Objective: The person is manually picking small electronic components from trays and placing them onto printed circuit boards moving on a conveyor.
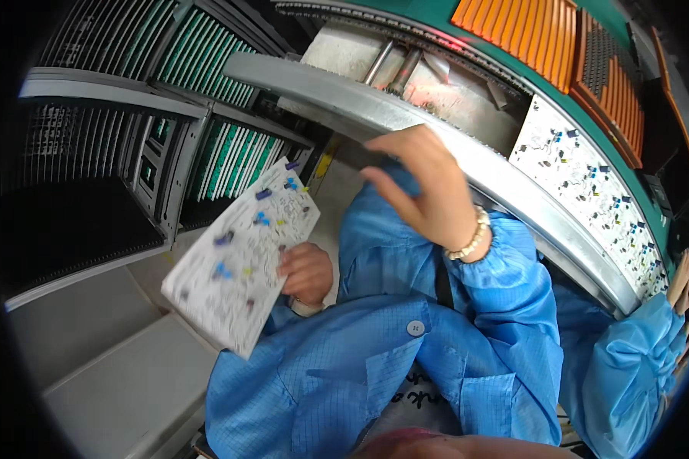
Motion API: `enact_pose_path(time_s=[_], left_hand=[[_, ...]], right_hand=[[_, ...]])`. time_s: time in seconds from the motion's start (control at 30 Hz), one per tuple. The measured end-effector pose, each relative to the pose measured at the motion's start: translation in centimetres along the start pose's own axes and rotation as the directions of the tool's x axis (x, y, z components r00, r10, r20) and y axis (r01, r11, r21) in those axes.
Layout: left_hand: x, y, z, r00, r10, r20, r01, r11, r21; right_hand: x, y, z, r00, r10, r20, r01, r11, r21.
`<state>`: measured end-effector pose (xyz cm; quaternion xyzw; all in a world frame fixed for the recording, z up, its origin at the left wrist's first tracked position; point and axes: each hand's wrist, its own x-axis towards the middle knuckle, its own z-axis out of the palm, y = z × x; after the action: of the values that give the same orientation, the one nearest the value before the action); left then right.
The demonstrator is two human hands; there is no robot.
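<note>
White component-studded board (245, 264), one edge held in left hand (310, 275); right hand (429, 187) empty, fingers wide apart; components (264, 194) beyond the left fingers could snag the rack (194, 161) if tilted.

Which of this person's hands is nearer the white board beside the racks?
Left. The left hand holds the white board at its edge; the right hand is apart from it, near the metal rail.

White rectangular circuit board (237, 264): small components blurred.
Bare left hand (309, 274): blurred, thumb hidden.
Co-worker's light-blue fabric sleeve (628, 367): cut off by right rim.
Black slotted rack (80, 149): left side lost in dark rim.
</note>
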<state>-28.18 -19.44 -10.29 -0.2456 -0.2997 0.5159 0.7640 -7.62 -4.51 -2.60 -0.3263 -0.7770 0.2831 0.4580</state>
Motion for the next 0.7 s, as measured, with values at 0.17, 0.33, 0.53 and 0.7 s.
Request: enact_pose_path(time_s=[0.17,0.33,0.53,0.7], left_hand=[[6.3,-3.2,-1.0,0.788,-0.515,0.338,0.567,0.82,-0.074],[10.3,-5.7,-0.2,0.725,-0.624,0.29,0.668,0.74,-0.077],[12.7,-0.7,2.7,0.918,-0.262,-0.298,0.382,0.373,0.846],[16.9,3.5,7.7,0.971,0.229,0.074,-0.024,-0.215,0.976]], right_hand=[[-0.4,-0.2,1.8,0.978,0.143,0.151,-0.174,0.962,0.21],[0.2,1.0,-0.1,0.783,0.24,0.574,-0.621,0.358,0.698],[3.2,0.9,-5.1,0.78,0.481,0.401,-0.487,0.063,0.871],[7.6,4.0,-6.6,0.75,0.651,0.116,-0.462,0.39,0.797]])
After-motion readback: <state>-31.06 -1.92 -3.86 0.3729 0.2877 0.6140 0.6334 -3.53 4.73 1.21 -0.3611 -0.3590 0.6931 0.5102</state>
